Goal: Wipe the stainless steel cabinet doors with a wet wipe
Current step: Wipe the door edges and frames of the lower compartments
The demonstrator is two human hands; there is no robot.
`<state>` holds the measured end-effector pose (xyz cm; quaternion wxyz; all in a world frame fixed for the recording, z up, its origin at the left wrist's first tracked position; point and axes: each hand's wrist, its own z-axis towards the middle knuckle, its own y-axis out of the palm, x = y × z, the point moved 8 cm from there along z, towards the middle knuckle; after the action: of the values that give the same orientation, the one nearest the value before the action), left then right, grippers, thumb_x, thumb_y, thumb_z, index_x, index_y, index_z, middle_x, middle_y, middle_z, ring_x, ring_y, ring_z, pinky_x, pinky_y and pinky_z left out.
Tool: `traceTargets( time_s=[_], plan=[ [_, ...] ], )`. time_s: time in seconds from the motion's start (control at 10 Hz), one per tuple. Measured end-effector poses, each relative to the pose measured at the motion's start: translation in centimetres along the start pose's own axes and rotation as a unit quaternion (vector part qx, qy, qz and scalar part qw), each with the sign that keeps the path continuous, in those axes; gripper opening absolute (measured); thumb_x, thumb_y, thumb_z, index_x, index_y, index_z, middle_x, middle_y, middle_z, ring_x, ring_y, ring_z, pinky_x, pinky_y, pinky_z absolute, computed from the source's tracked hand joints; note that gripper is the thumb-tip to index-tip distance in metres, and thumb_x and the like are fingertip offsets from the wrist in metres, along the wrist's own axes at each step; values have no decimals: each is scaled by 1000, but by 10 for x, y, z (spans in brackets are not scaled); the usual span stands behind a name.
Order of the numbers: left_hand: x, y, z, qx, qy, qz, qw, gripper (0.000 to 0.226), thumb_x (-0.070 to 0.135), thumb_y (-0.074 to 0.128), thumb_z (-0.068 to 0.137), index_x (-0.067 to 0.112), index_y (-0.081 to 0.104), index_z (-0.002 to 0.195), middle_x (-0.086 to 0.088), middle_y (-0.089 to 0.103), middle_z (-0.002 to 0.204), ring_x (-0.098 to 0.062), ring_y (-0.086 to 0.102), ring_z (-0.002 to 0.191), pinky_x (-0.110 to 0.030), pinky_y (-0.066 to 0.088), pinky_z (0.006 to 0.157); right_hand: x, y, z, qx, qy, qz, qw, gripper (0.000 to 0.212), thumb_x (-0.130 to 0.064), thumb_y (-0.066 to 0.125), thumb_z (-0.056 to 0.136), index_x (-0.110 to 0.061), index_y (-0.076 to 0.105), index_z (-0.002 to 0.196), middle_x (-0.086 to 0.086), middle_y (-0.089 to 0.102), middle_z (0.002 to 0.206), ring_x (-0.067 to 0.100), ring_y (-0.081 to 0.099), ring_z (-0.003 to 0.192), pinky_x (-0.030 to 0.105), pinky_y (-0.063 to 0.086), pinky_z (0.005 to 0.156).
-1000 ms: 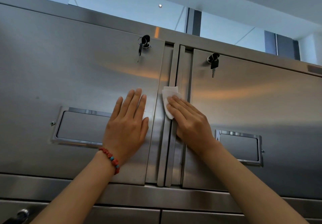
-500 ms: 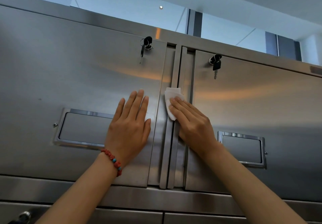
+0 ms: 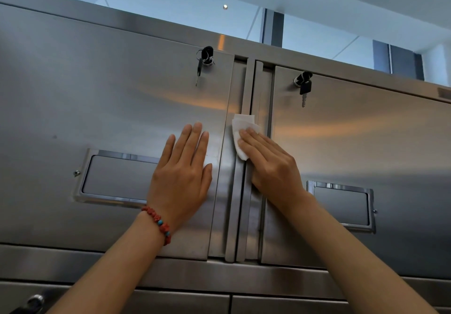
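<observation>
— which bit is she on, can you see from there?

— the middle. the right hand [image 3: 273, 164] has the wet wipe [image 3: 240, 130] pressed flat under straight fingers, right on the upright strips where the left door [image 3: 109, 98] and the right door [image 3: 366, 142] meet. nothing is pinched; the wipe is just held against the steel, its top edge poking out above the fingertips.

— and the other hand?

— the left hand [image 3: 181, 174], the one with the red bead bracelet [image 3: 158, 223], lies spread and flat on the left door beside the seam, grasping nothing. looks like it's bracing the door, i'd say.

— so the big panels aren't done?

— can't tell from the shine. my guess is she's working the centre seam now, about halfway up.

— what comes next, then?

— i'd think a run along that strip, up or down, with steady pressure so the wipe doesn't bunch in the groove. higher up she'd want to steer clear of the keys [image 3: 205, 62] hanging in the left lock, and the key [image 3: 303, 86] in the right one.
</observation>
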<state>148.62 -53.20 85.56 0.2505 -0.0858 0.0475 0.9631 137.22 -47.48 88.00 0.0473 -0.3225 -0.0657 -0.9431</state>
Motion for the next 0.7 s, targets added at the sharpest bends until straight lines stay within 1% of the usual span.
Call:
traceTargets(
  time_s=[0.1,0.3,0.4,0.5,0.6,0.7],
  plan=[
    [-1,1,0,-1,-1,-1,1000,55,31,27,94,-3,41,136,-22,37,143,-35,34,134,-52,30,108,-6,-1,-10,-13,-2,6,1000,39,9,80,65,9,68,102,25,64,110,35,62,105,44,48,93],
    [0,2,1,-6,0,5,1000,55,30,27,94,-3,40,137,-23,36,143,-35,34,134,-52,30,108,-17,-3,-21,-27,-9,9,1000,40,9,82,64,9,68,101,25,65,109,35,63,105,44,49,92],
    [0,2,0,-12,0,9,1000,56,31,26,95,-3,39,137,-23,35,144,-35,33,135,-52,30,108,-19,-5,-22,-25,-20,6,999,38,7,82,64,9,69,100,25,65,109,35,63,104,44,51,91],
    [0,2,0,-14,-2,6,1000,56,31,26,95,-3,39,137,-23,36,144,-35,33,134,-52,31,108,-13,-5,-13,-16,-17,1,1000,35,10,79,67,9,69,100,25,65,108,36,63,104,45,51,90],
    [0,1,0,-7,0,2,1000,56,30,27,94,-3,40,136,-23,37,143,-35,34,134,-53,31,108,-6,-3,-2,1,13,0,1000,35,15,75,66,10,69,100,26,65,108,37,63,104,46,51,90],
    [0,0,0,-4,1,-1,1000,55,30,27,94,-3,40,136,-23,36,143,-35,34,134,-52,30,108,-9,0,-5,6,20,4,1000,37,17,74,66,11,68,101,26,65,109,38,62,104,47,51,90]
  ],
)
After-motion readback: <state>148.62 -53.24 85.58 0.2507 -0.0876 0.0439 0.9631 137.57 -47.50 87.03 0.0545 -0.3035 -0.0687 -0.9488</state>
